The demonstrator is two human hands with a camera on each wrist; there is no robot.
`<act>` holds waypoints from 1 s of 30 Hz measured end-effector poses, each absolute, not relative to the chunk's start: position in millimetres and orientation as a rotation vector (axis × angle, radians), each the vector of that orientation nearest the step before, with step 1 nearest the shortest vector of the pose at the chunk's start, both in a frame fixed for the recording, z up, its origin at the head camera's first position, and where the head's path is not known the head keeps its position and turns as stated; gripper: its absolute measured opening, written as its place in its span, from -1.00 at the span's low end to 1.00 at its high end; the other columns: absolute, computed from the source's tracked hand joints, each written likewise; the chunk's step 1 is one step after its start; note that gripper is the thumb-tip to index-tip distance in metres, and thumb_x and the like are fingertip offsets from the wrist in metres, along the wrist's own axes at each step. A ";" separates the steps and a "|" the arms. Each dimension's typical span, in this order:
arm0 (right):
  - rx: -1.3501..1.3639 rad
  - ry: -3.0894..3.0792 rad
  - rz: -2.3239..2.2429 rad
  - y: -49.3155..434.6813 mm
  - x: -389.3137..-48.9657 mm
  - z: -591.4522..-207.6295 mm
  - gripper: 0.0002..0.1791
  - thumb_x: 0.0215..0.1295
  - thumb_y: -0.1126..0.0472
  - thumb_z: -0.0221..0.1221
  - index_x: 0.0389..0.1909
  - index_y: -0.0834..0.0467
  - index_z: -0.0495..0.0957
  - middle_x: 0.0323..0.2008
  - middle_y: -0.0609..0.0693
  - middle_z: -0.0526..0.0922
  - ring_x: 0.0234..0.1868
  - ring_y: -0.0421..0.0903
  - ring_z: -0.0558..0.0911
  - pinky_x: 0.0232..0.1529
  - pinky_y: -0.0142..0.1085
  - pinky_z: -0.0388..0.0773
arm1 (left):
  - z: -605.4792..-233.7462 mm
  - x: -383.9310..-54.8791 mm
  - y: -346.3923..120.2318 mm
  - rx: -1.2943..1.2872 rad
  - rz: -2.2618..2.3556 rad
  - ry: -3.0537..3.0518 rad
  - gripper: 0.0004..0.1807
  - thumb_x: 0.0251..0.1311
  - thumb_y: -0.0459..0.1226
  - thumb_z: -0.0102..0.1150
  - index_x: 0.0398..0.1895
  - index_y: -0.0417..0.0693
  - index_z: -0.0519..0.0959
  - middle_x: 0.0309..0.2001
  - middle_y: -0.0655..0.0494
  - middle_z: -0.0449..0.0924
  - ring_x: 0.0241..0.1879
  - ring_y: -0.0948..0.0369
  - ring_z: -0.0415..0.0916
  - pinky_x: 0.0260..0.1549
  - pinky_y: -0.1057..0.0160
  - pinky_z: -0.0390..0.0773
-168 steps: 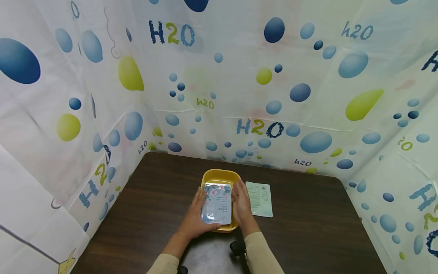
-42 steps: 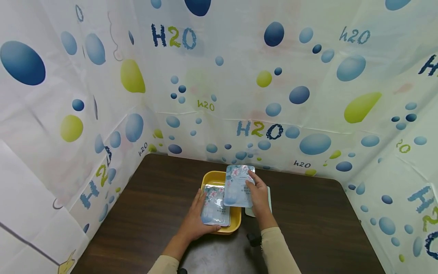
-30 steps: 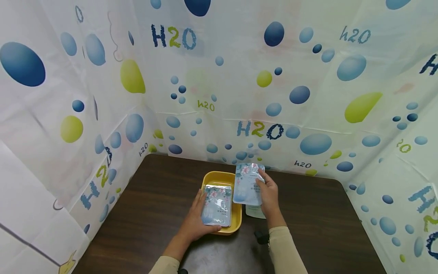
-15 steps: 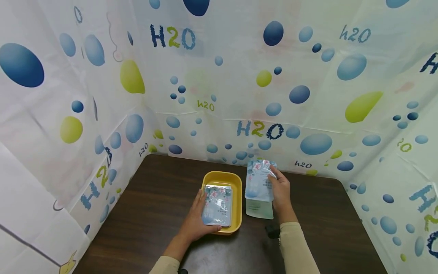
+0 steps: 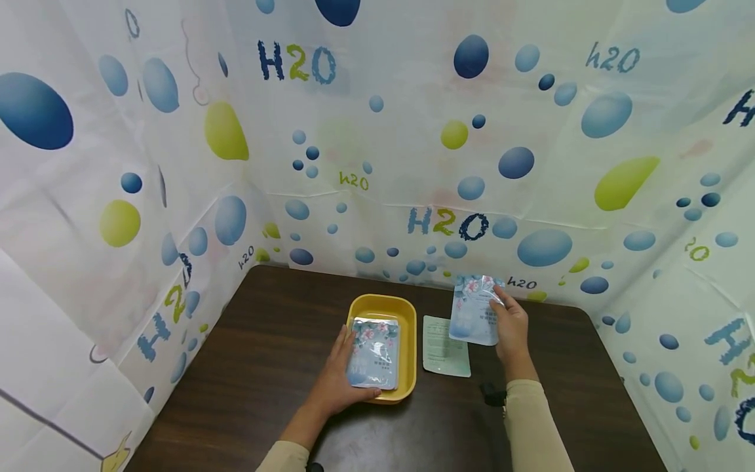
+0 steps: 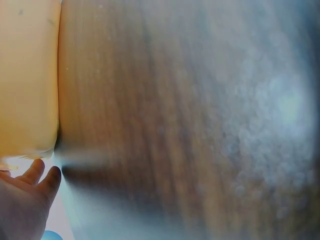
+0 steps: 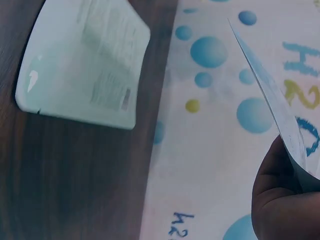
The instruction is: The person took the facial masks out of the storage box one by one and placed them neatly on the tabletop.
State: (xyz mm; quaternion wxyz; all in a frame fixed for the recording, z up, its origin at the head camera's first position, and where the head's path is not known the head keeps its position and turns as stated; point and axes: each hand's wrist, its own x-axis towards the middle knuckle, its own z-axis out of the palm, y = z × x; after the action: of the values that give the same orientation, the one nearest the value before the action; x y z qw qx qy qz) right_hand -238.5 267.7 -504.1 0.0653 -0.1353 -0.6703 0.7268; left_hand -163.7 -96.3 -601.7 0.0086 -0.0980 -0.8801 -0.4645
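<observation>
My right hand (image 5: 512,331) pinches a blue, flower-printed sheet mask packet (image 5: 474,314) by its right side, raised above the table. In the right wrist view that packet (image 7: 267,95) appears nearly edge-on. Another blue floral packet (image 5: 374,354) lies in a yellow tray (image 5: 408,354). Against the tray's left and near sides rests my left hand (image 5: 334,380), fingers straight and spread, thumb along the near end. The left wrist view catches only part of this hand (image 6: 25,205) beside the tray wall (image 6: 27,85).
A pale green packet (image 5: 444,357), printed side up, lies on the dark wooden table (image 5: 265,341) right of the tray. Behind the table hangs a white curtain (image 5: 401,144) with bubble and H2O prints.
After both hands framed the tray, the right hand lifted one blue packet out and carried it right, past the green packet, uncovering it. The left hand stayed at the tray.
</observation>
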 end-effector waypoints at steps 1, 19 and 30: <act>-0.419 -2.032 2.185 270.7 -238.0 -505.4 -0.44 0.60 0.15 -0.02 0.56 0.01 0.25 0.55 0.04 0.25 0.05 -0.32 0.57 -0.10 -0.52 0.59 | -601.8 -163.3 -96.3 -0.304 -1.453 -2.752 0.49 -0.41 0.26 0.67 0.66 0.13 0.02 0.69 0.08 -0.22 0.57 -0.18 0.06 0.36 -0.32 0.30; -0.563 -2.392 1.891 318.6 -235.6 -532.1 -0.36 0.49 0.32 0.04 0.56 0.08 0.24 0.57 0.14 0.20 0.27 0.02 0.42 0.18 -0.24 0.49 | -603.5 -164.5 -95.5 -0.306 -1.462 -2.740 0.48 -0.38 0.19 0.69 0.66 0.12 0.00 0.69 0.10 -0.24 0.58 -0.19 0.04 0.37 -0.33 0.28; -0.554 -2.557 1.750 323.2 -232.8 -568.0 -0.25 0.24 0.54 0.01 0.52 0.27 0.25 0.57 0.37 0.11 0.46 0.24 0.20 0.46 0.13 0.17 | -601.9 -165.2 -94.6 -0.294 -1.482 -2.741 0.47 -0.38 0.17 0.70 0.66 0.12 0.01 0.69 0.12 -0.25 0.58 -0.18 0.04 0.38 -0.32 0.27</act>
State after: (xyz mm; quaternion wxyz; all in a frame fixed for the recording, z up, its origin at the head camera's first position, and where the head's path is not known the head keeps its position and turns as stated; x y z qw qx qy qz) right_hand -232.8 323.2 -568.0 -0.0031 -0.1760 -0.8124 0.5559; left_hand -165.2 -94.6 -601.9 0.0057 -0.0940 -0.8758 -0.4735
